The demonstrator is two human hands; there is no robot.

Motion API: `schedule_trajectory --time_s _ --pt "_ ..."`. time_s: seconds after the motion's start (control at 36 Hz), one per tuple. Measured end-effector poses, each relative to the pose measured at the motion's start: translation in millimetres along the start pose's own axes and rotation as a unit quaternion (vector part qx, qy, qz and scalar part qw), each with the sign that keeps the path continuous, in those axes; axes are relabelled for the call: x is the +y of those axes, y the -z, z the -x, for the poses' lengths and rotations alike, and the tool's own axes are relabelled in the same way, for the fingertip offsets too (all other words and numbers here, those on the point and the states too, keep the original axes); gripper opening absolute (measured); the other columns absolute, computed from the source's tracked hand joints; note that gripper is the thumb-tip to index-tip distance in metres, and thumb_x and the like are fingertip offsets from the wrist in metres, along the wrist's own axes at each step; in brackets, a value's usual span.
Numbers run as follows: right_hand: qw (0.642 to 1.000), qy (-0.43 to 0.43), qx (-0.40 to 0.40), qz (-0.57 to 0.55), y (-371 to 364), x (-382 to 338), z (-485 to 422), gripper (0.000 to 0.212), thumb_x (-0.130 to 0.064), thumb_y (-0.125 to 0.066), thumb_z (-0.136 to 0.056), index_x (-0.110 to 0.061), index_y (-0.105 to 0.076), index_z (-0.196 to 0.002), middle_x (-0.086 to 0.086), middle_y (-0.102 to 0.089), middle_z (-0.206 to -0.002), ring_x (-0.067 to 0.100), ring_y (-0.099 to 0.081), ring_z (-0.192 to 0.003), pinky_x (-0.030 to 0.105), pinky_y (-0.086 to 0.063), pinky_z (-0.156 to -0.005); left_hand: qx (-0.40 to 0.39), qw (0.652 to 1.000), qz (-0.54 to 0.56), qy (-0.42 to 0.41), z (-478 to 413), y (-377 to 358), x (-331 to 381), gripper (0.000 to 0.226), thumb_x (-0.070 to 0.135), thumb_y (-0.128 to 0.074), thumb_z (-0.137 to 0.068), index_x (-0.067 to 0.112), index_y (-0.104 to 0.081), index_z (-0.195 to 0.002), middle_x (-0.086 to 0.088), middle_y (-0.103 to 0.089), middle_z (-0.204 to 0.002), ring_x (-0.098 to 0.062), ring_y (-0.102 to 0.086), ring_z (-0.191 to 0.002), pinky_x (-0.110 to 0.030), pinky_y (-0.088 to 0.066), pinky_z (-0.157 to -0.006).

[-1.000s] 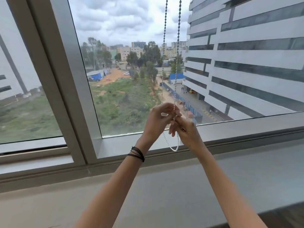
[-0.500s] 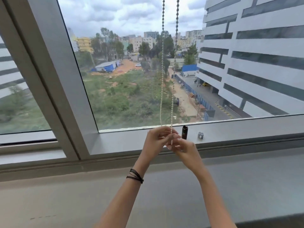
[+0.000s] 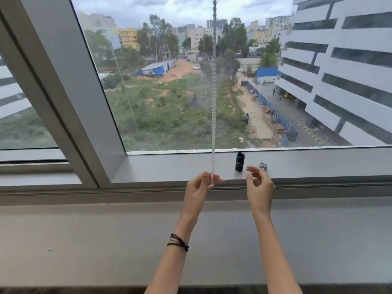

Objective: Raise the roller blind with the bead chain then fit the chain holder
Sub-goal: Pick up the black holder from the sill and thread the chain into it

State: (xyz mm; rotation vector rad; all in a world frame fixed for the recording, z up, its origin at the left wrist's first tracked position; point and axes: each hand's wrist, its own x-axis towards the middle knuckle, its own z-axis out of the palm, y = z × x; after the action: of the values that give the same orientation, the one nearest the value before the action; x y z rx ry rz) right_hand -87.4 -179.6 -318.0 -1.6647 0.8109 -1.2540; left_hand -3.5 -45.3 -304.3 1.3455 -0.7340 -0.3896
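While the bead chain (image 3: 213, 102) hangs at frame centre, its lower end is pinched in the left hand (image 3: 198, 190), likely to keep it taut. The right hand (image 3: 259, 187) is held loosely open, gripping nothing, near the black holder (image 3: 239, 161) and small grey cap (image 3: 263, 166) on the sill (image 3: 169, 168), lower centre-right.

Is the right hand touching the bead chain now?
Apart. The head view shows sill between the right hand and the bead chain; only the left hand pinches the chain's lower end.
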Motion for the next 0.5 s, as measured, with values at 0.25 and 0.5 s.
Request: schedule_trajectory --time_s 0.25,0.5 --pt "0.996 -0.006 -0.055 0.068 -18 6 -19 0.037 -0.003 -0.058 -0.086 0.003 -0.052 -0.122 0.018 -0.056 -0.12 0.027 -0.053 -0.114 0.034 -0.039 -0.102 0.068 0.997 -0.039 0.007 -5 -9 4 0.023 0.009 -0.054 -0.095 0.016 -0.07 -0.08 0.0 -0.07 -0.07 -0.008 -0.067 -0.062 -0.016 -0.052 -0.062" --pt "0.993 0.01 -0.062 0.096 -31 10 -30 0.034 -0.002 -0.06 -0.084 0.002 -0.055 -0.117 0.019 -0.059 -0.114 0.033 -0.053 -0.108 0.036 -0.038 -0.097 0.052 0.994 -0.078 0.046 -11 -4 17 0.009 0.004 -0.075 -0.077 0.011 -0.073 -0.082 0.002 -0.066 -0.084 -0.005 -0.067 -0.061 -0.014 -0.052 -0.058"
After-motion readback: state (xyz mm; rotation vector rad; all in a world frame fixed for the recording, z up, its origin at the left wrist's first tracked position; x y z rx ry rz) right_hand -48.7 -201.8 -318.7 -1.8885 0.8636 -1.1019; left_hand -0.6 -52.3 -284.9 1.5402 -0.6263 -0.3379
